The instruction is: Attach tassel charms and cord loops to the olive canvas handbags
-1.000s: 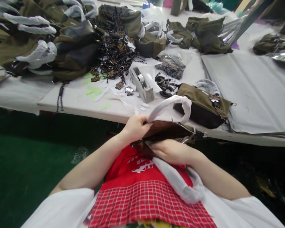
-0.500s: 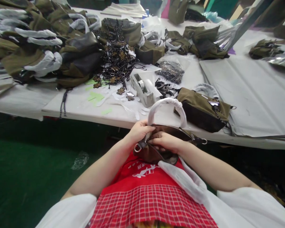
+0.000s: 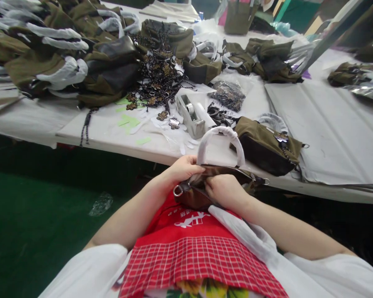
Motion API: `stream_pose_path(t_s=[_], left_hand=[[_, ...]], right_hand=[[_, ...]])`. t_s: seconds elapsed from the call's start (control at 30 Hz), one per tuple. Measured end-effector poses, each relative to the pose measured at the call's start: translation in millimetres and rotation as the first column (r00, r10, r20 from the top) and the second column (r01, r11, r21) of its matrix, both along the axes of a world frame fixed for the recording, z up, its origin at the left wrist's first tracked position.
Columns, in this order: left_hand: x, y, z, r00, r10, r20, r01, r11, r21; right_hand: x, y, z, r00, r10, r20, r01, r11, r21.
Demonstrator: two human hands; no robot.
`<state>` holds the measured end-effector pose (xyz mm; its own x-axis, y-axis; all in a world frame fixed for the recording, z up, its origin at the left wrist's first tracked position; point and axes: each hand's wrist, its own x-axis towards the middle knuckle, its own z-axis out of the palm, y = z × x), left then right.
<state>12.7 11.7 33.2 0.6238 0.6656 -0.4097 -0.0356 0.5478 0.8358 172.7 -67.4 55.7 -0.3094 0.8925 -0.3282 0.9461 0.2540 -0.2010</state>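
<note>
A small brown handbag [image 3: 191, 198] is held against my body at the table's front edge, its zipped top open. One handle [image 3: 219, 131], wrapped in white, stands up from the far side. My left hand [image 3: 188, 167] pinches the bag's far rim at the left, near a metal ring. My right hand [image 3: 225, 190] reaches into the bag's mouth; its fingertips are hidden inside, so what they touch does not show. Just beyond, to the right, an olive and dark handbag [image 3: 267, 145] lies on the table with a flower-shaped charm on it.
A tape dispenser [image 3: 191, 118] stands beyond the bag. Dark beaded charms [image 3: 161, 78] are heaped behind it, near a plastic bag of dark pieces [image 3: 228, 94]. Olive handbags [image 3: 108, 70] pile up at the back left. Grey sheets [image 3: 329, 132] cover the table's right side.
My right hand has moved right and deeper into the bag, its fingers now out of sight. My left hand keeps its hold on the rim. The view has shifted slightly.
</note>
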Motion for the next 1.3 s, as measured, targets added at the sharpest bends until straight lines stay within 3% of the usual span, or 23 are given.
stream_pose_path(t_s=[0.1,0.2,0.3,0.43,0.5,0.6,0.7,0.77,0.9,1.0,1.1,1.3], left_hand=[[-9,7,2.0,0.997,0.014,-0.081,-0.009,0.998,0.062],[-13,12,1.8,0.985,0.057,-0.161,-0.036,0.991,0.128],[-12,13,0.5,0.985,0.079,-0.152,-0.056,0.987,0.151],[-10,12,-5.6,0.986,0.093,-0.141,-0.06,0.973,0.223],[-11,14,-12.4,0.972,0.151,-0.18,-0.079,0.931,0.357],[-16,20,-25.2,0.922,0.301,-0.242,-0.119,0.817,0.564],[-30,34,-34.8,0.919,0.251,-0.303,-0.02,0.799,0.601],[-49,50,-37.4,0.857,0.271,-0.439,0.064,0.788,0.612],[-105,89,-39.6,0.498,0.597,-0.629,-0.012,0.73,0.683],[-143,111,-47.8,0.327,0.637,-0.698,-0.034,0.746,0.665],[-162,123,-60.5,0.302,0.592,-0.747,0.012,0.782,0.624],[-172,133,-73.6,0.353,0.559,-0.751,0.076,0.783,0.618]], right_hand=[[12,7,1.8,0.981,-0.114,0.156,0.109,0.993,0.037],[19,11,1.8,0.968,-0.183,0.169,0.17,0.981,0.09],[15,10,0.3,0.996,-0.081,0.03,0.076,0.988,0.136],[5,9,-6.4,0.995,0.088,-0.055,-0.087,0.996,0.026],[2,9,-9.1,0.988,0.143,-0.054,-0.146,0.988,-0.042],[3,11,-9.7,0.97,0.194,-0.147,-0.206,0.976,-0.067],[6,19,-9.3,0.962,0.178,-0.209,-0.193,0.98,-0.054],[7,28,-10.3,0.959,0.17,-0.228,-0.191,0.979,-0.069],[3,42,-12.3,0.95,0.161,-0.267,-0.19,0.978,-0.085],[-4,43,-11.9,0.951,0.159,-0.267,-0.188,0.978,-0.087],[-7,40,-12.2,0.949,0.157,-0.273,-0.188,0.978,-0.091],[-3,40,-13.8,0.938,0.16,-0.307,-0.2,0.974,-0.104]])
